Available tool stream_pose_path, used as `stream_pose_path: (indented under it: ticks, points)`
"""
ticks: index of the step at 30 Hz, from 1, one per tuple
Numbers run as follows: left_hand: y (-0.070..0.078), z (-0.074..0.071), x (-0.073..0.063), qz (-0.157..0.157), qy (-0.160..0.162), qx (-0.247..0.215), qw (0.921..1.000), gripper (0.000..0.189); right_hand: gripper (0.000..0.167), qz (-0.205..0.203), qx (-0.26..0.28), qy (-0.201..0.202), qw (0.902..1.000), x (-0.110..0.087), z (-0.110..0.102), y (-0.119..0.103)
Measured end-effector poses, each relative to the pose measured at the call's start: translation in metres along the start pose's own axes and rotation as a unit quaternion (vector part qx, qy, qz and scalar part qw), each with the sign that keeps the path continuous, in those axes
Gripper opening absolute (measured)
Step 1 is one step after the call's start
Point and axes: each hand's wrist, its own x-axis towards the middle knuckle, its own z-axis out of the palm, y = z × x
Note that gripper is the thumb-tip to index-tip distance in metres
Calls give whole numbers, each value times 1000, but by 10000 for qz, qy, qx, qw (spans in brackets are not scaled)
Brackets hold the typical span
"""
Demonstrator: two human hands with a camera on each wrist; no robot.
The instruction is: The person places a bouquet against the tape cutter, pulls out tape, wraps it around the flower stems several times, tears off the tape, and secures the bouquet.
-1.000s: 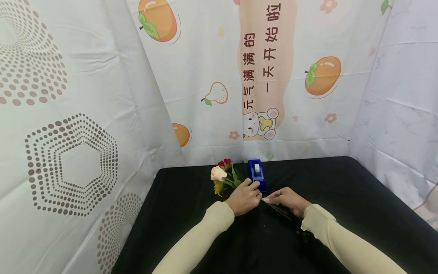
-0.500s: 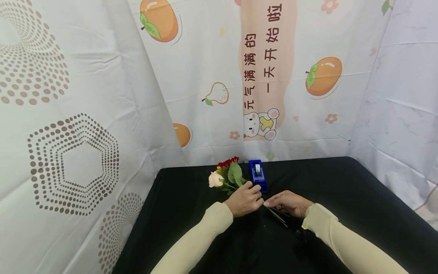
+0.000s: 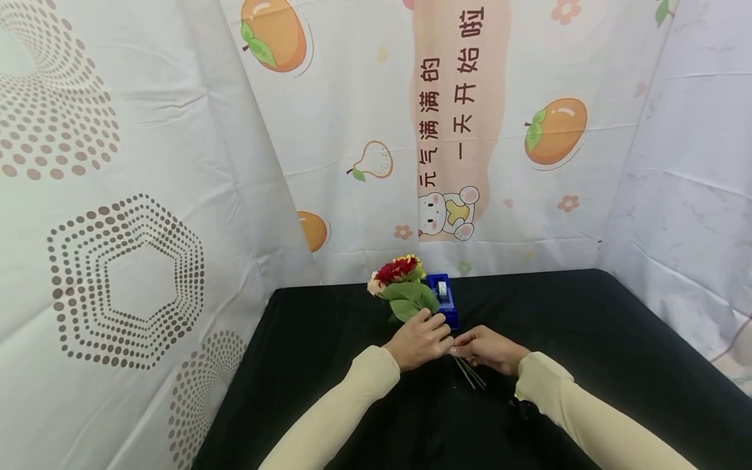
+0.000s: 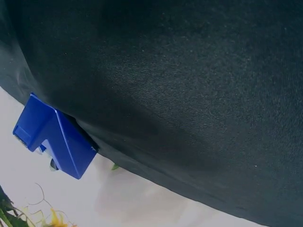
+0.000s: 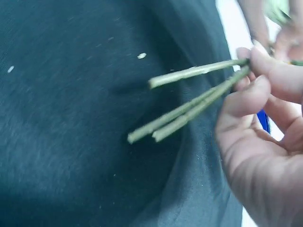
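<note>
A small bunch of flowers, with a red bloom [image 3: 395,269], a peach rose [image 3: 374,284], a yellow bloom [image 3: 418,264] and green leaves [image 3: 411,297], leans up to the left. Just below the leaves, my left hand [image 3: 420,339] grips the stems with curled fingers. My right hand [image 3: 490,350] meets it from the right, thumb and fingers pinching the same stems. Three cut stem ends [image 5: 189,112] stick out past the right fingers in the right wrist view. The left wrist view shows neither hand, only a yellow petal edge [image 4: 57,220] at the bottom.
A blue tape dispenser [image 3: 448,313] stands directly behind the hands, partly covered by the bouquet. Black cloth [image 3: 576,326] covers the table, with small pale bits [image 5: 141,56] on it. A dark object [image 3: 519,406] lies under the right cuff. Printed curtains [image 3: 364,209] enclose the back and sides.
The flower heads have turned and swung up to the right, now overlapping the tape dispenser. The stem ends have swung to point more downward. Both hands stay close together, holding the stems.
</note>
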Motion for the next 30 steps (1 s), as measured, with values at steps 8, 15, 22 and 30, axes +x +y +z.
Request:
stream_pose_path:
  ticks: [8, 15, 22, 30]
  points:
    - [-4, -3, 0, -200, -50, -74, 9998, 20, 34, -708, -512, -26, 9962, 1, 9, -2]
    - [1, 0, -1, -408, -57, -326, 9986, 16, 32, -1010, -1195, 299, 9872, 2, 14, -2]
    - [13, 5, 0, -1328, -150, -1114, 9847, 9, 29, -856, -1610, 1140, 9766, 0, 13, 0]
    - [21, 2, -3, -3196, -1100, -3078, 8894, 13, 27, -655, -1775, 1813, 9651, -1, 11, 3]
